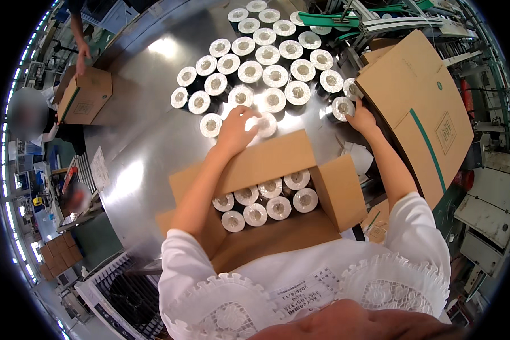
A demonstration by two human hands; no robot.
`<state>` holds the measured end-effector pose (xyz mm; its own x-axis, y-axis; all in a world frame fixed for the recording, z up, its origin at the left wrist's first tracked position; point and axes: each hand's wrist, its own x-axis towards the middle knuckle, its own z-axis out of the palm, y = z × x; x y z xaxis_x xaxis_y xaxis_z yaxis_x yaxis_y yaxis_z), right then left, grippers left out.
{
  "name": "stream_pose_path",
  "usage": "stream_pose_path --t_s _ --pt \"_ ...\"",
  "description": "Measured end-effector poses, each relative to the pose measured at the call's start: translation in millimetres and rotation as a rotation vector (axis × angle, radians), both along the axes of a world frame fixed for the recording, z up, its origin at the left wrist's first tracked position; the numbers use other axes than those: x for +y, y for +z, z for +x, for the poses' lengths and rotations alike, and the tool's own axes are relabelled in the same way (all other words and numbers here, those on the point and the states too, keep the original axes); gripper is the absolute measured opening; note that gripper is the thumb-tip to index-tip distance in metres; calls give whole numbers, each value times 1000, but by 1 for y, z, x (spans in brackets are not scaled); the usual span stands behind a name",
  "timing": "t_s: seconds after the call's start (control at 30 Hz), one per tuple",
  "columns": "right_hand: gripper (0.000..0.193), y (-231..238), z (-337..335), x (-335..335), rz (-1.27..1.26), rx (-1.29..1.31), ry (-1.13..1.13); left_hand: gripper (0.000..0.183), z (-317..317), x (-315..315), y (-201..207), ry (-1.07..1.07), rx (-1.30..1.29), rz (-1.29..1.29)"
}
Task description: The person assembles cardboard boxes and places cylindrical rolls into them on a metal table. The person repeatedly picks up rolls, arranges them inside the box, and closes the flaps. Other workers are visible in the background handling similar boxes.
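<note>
The open brown cardboard box (328, 192) holds about nine white-capped black rolls (271, 199) — dozens wait on the steel table (141, 147) — left hand (236, 129) apparently grasping one, right hand (361, 119) fingering another.

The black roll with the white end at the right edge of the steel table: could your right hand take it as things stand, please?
Probably yes: the right hand already rests its fingertips on that black roll with the white end, and nothing lies between them, though the flat cardboard box sits close beside it.

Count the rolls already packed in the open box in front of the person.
8 rolls show in the open box: five along the back row and three in front. The left forearm and back flap may hide more.
</note>
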<state>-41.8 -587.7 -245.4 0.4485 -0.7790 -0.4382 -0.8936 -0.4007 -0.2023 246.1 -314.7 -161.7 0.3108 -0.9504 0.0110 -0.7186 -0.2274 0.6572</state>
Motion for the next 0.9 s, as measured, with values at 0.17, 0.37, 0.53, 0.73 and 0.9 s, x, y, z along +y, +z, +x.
stream_pose_path --t_s 0.17,0.37,0.53,0.73,0.9 --pt "106 -95 5 -53 39 -122 -46 50 23 -46 -130 -440 -493 89" --pt "93 -123 -6 -39 43 -339 -145 34 11 -82 -161 -550 -759 343" --pt "68 -21 -7 22 93 -188 118 34 23 -58 -69 -149 -190 386" --pt "60 131 0 60 -70 -527 594 36 57 65 88 428 395 -199" --pt "62 216 12 98 -530 -864 772 27 -10 195 142 693 1329 102"
